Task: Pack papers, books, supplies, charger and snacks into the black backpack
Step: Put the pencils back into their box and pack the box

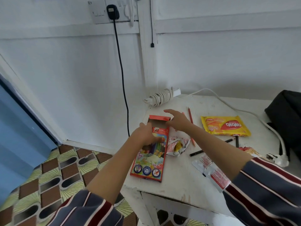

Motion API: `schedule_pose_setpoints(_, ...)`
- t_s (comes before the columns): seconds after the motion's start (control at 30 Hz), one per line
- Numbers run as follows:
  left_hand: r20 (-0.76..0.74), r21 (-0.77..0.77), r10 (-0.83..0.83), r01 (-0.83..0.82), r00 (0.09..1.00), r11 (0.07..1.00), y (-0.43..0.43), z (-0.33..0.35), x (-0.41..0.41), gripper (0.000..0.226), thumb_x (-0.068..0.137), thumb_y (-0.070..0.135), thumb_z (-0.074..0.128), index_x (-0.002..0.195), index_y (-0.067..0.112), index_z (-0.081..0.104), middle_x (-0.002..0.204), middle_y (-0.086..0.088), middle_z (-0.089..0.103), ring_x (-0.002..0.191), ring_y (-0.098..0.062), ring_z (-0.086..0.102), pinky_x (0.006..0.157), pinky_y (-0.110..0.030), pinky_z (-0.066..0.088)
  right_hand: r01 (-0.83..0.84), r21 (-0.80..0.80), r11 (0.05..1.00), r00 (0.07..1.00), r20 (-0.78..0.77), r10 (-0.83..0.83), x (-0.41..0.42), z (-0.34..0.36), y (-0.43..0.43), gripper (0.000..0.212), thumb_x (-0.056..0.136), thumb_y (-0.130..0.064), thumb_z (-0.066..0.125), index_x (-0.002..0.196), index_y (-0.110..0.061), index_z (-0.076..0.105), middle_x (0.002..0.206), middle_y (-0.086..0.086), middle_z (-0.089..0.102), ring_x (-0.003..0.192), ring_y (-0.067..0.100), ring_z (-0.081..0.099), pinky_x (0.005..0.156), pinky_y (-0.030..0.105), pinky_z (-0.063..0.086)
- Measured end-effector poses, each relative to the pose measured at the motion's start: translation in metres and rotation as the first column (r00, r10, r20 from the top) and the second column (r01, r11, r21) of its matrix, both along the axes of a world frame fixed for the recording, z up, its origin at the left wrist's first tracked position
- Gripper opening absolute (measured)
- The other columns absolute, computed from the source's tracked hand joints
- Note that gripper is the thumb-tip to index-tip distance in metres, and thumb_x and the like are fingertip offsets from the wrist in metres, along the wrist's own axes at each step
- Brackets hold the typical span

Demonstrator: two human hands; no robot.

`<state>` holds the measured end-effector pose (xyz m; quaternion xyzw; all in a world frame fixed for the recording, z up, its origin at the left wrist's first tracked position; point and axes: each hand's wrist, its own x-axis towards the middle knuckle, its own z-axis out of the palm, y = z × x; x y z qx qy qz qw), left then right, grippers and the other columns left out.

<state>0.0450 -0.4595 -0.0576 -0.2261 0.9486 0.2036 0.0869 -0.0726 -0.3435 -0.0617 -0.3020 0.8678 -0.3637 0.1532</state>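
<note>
A red coloured-pencil box (149, 163) lies on the white table (179, 180) near its left edge, its top flap open. My left hand (144, 133) grips the box's upper left side. My right hand (176, 120) is at the open flap, fingers partly spread; whether it pinches the flap or a pencil I cannot tell. Loose pencils (190, 121) lie to the right. A yellow wafer pack (226, 126) sits further right. The black backpack (286, 118) stands at the table's right edge. A coiled white charger (161, 96) rests at the back left corner.
A crumpled snack wrapper (177, 145) lies beside the box, and a red-and-white packet (211, 172) lies under my right forearm. Dark pencils (196, 153) are scattered mid-table. A white cable with a plug (276, 159) runs along the right. A black cord (122, 75) hangs from the wall socket.
</note>
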Motion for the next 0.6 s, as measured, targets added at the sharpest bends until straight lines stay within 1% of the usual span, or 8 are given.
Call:
schedule_pose_setpoints(0.03, 0.018, -0.027, -0.008, 0.008, 1.000, 1.000, 0.000, -0.001, 0.000, 0.071, 0.078, 0.055, 0.064, 0.132, 0.018, 0.036, 0.128, -0.011, 0.042, 0.108, -0.026, 0.055, 0.083, -0.031, 0.047, -0.014, 0.016, 1.000, 1.000, -0.019, 0.014, 0.000, 0.001, 0.001, 0.055, 0.088, -0.005, 0.055, 0.139, -0.019, 0.039, 0.132, 0.016, 0.050, 0.060, 0.008, 0.046, 0.039, 0.008, 0.039)
schedule_pose_setpoints(0.1, 0.041, -0.071, -0.035, 0.038, 0.999, 0.997, -0.002, -0.004, -0.001, 0.071, 0.076, 0.059, 0.064, 0.129, 0.018, 0.039, 0.124, -0.009, 0.048, 0.104, -0.023, 0.057, 0.085, -0.033, 0.048, -0.039, 0.058, 0.998, 0.996, -0.078, 0.043, 0.001, 0.002, 0.004, 0.047, 0.090, -0.008, 0.056, 0.135, -0.016, 0.047, 0.131, 0.016, 0.053, 0.068, 0.008, 0.045, 0.060, 0.014, 0.044)
schedule_pose_setpoints(0.17, 0.065, -0.136, -0.096, 0.104, 0.993, 0.985, -0.003, -0.001, -0.003, 0.073, 0.076, 0.062, 0.062, 0.130, 0.019, 0.038, 0.123, -0.006, 0.055, 0.103, -0.022, 0.058, 0.084, -0.034, 0.048, -0.058, 0.111, 0.992, 0.987, -0.145, 0.074, 0.002, 0.002, 0.008, 0.036, 0.091, -0.012, 0.054, 0.128, -0.013, 0.055, 0.127, 0.014, 0.057, 0.089, 0.016, 0.051, 0.080, 0.024, 0.039)
schedule_pose_setpoints(0.23, 0.079, -0.214, -0.141, 0.155, 0.987, 0.964, -0.005, 0.004, -0.006, 0.073, 0.081, 0.062, 0.055, 0.136, 0.019, 0.033, 0.125, -0.005, 0.056, 0.107, -0.023, 0.057, 0.082, -0.034, 0.045, -0.062, 0.129, 0.990, 0.983, -0.166, 0.083, 0.003, 0.000, 0.010, 0.032, 0.093, -0.014, 0.051, 0.125, -0.013, 0.058, 0.126, 0.011, 0.059, 0.109, 0.022, 0.053, 0.091, 0.026, 0.033)
schedule_pose_setpoints(0.3, 0.033, -0.252, -0.112, 0.116, 0.993, 0.961, -0.007, 0.008, -0.009, 0.063, 0.089, 0.057, 0.045, 0.137, 0.018, 0.031, 0.127, -0.007, 0.056, 0.109, -0.024, 0.056, 0.083, -0.035, 0.044, -0.048, 0.107, 0.993, 0.985, -0.159, 0.065, 0.003, -0.001, 0.012, 0.032, 0.095, -0.015, 0.048, 0.125, -0.013, 0.059, 0.127, 0.009, 0.058, 0.116, 0.022, 0.051, 0.097, 0.026, 0.031)
schedule_pose_setpoints(0.37, -0.081, -0.241, -0.047, 0.026, 0.996, 0.970, -0.010, 0.009, -0.012, 0.046, 0.096, 0.046, 0.038, 0.130, 0.015, 0.036, 0.123, -0.011, 0.055, 0.106, -0.026, 0.057, 0.080, -0.036, 0.044, -0.035, 0.075, 0.997, 0.987, -0.153, 0.046, 0.001, 0.000, 0.013, 0.032, 0.097, -0.014, 0.046, 0.126, -0.012, 0.058, 0.128, 0.009, 0.057, 0.117, 0.022, 0.050, 0.098, 0.027, 0.032)
schedule_pose_setpoints(0.47, -0.271, -0.094, -0.040, 0.015, 0.962, 0.995, -0.020, 0.000, -0.020, 0.025, 0.099, 0.028, 0.039, 0.120, 0.017, 0.047, 0.123, -0.011, 0.050, 0.106, -0.024, 0.053, 0.084, -0.036, 0.047, 0.030, -0.002, 1.000, 0.989, -0.147, -0.030, -0.004, 0.000, 0.012, 0.024, 0.095, -0.012, 0.048, 0.116, -0.006, 0.059, 0.108, 0.013, 0.063, 0.099, 0.027, 0.058, 0.079, 0.028, 0.040)
schedule_pose_setpoints(0.6, -0.357, 0.086, -0.067, 0.104, 0.932, 0.991, -0.034, -0.016, -0.032, 0.024, 0.098, 0.015, 0.042, 0.115, 0.018, 0.058, 0.128, -0.007, 0.047, 0.116, -0.020, 0.046, 0.095, -0.027, 0.039, 0.122, -0.075, 0.990, 0.968, -0.209, -0.135, -0.009, -0.001, 0.007, 0.005, 0.091, -0.011, 0.054, 0.095, -0.008, 0.053, 0.083, 0.011, 0.061, 0.073, 0.023, 0.057, 0.068, 0.034, 0.046)
